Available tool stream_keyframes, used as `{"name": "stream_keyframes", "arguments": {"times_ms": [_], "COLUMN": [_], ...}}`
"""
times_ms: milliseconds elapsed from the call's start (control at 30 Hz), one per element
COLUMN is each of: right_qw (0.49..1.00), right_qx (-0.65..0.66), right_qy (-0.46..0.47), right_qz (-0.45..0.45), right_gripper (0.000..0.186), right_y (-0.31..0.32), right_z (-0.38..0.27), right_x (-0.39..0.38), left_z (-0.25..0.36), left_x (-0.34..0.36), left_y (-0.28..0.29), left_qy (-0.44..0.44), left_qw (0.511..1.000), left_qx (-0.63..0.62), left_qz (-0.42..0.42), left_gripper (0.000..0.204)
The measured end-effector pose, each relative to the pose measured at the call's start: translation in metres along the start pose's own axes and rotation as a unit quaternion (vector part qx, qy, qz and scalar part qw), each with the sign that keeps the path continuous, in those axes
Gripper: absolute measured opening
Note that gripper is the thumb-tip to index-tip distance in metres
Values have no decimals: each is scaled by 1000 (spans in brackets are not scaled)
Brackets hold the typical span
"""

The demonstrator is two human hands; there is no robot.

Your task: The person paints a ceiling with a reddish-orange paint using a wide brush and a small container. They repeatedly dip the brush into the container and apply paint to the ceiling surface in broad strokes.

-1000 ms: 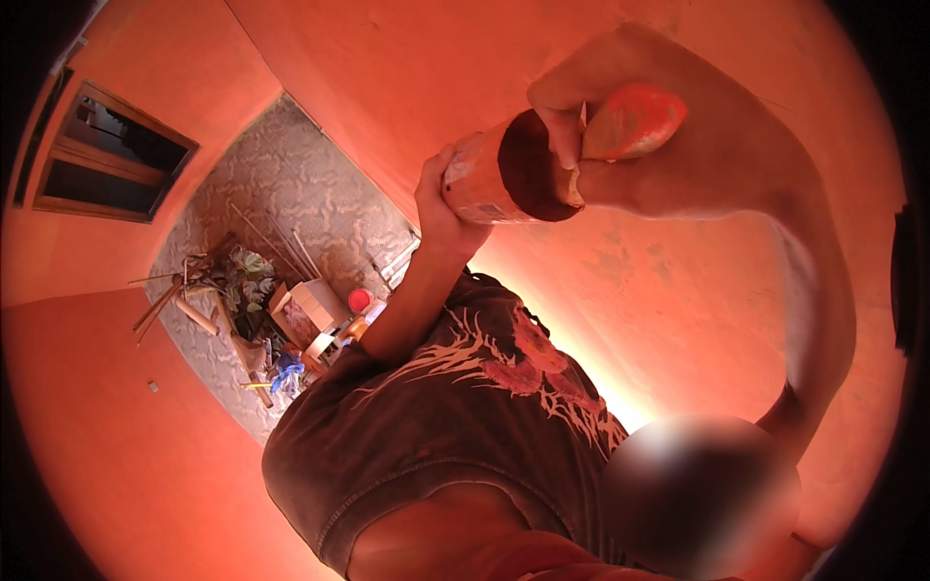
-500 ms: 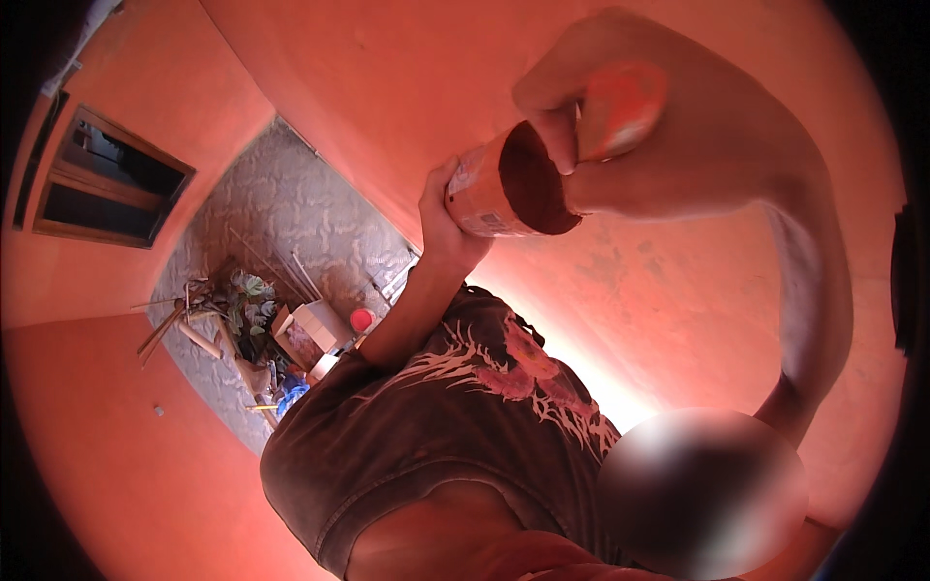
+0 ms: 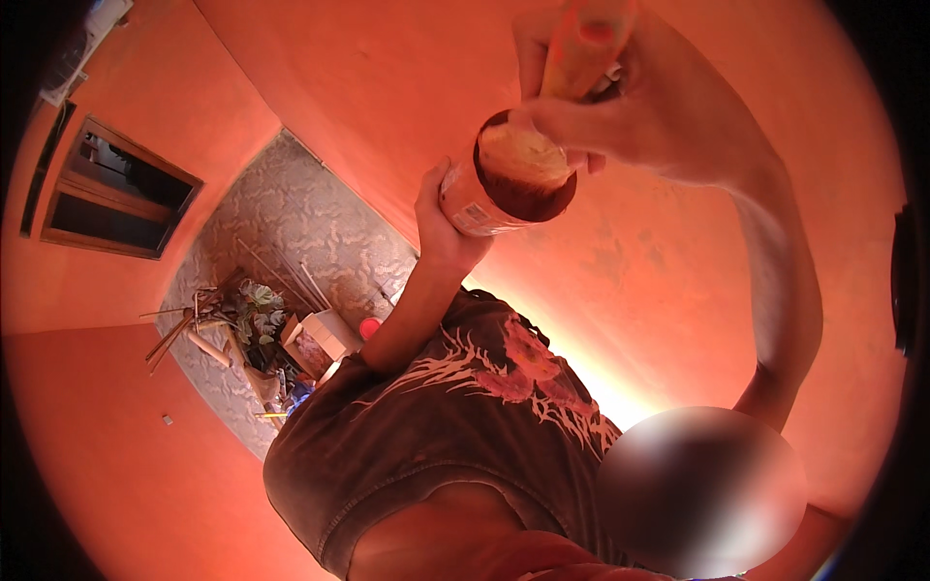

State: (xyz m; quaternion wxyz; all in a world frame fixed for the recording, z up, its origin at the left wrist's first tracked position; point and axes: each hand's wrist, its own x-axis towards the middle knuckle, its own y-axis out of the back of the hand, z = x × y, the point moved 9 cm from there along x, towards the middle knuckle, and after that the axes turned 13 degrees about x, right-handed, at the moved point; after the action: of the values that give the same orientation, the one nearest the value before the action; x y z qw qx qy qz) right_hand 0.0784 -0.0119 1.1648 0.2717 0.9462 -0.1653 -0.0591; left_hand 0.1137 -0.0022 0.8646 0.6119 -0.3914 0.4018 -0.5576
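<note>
My left hand (image 3: 449,225) is wrapped round the side of a paint can (image 3: 465,205), which is tilted with its mouth toward the upper right. The can's outside is pale orange with a printed label, and its inside is dark red. Above the mouth, my right hand (image 3: 630,121) grips a paintbrush (image 3: 585,48) by its paint-smeared orange handle. The brush's broad pale head (image 3: 523,155) is inside the can's mouth, with dark bristles partly showing at its lower edge. Some fingers of each hand are hidden behind what they hold.
Orange walls (image 3: 368,77) surround me, with one right behind the can. A wood-framed window (image 3: 116,189) is at the left. On the patterned floor (image 3: 329,208) lie sticks, leafy plants (image 3: 260,305), an open cardboard box (image 3: 325,334) and a small red container (image 3: 369,328).
My right hand has turned and the brush head has come into the can's mouth, its handle now pointing up. The left hand and can have shifted only slightly.
</note>
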Motion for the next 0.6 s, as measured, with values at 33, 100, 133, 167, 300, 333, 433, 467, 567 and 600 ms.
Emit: {"name": "stream_keyframes", "arguments": {"times_ms": [33, 100, 133, 167, 300, 333, 433, 467, 567, 600], "right_qw": [1000, 996, 992, 988, 981, 976, 951, 947, 940, 942], "right_qx": [5, -16, -20, -24, -72, -115, -239, -248, -263, -258], "right_qy": [-14, -12, -10, -9, -4, 14, 25, 26, 40, 52], "right_qz": [24, 89, 120, 150, 183, 182, 195, 202, 212, 209], "right_gripper": [23, 25, 24, 22, 19, 19, 17, 16, 15, 14], "right_y": [0, -5, -5, -5, -5, -8, -9, -10, -12, -14], "right_z": [1, 5, 14, 22, 26, 17, 2, -2, -11, -13], "right_x": [-1, -7, -10, -13, -19, -19, -18, -19, -21, -21], "left_z": [-1, -5, -6, -5, 1, 3, 4, 4, 3, 4], "left_x": [-1, -2, -2, -3, -4, -3, -2, -2, -3, -7], "left_y": [2, 3, 3, 3, 0, 0, -7, -6, -6, -8], "left_qy": [-2, -3, -3, -5, -18, -24, -32, -27, -15, -13], "left_qw": [1000, 1000, 1000, 1000, 999, 999, 999, 1000, 1000, 1000], "left_qx": [3, -5, -7, -8, -2, 3, 10, 10, 9, 10], "left_qz": [-7, -6, -7, 8, 42, 44, 9, 9, 7, 5], "left_gripper": [43, 43, 43, 43, 43, 43, 43, 43, 43, 42]}}
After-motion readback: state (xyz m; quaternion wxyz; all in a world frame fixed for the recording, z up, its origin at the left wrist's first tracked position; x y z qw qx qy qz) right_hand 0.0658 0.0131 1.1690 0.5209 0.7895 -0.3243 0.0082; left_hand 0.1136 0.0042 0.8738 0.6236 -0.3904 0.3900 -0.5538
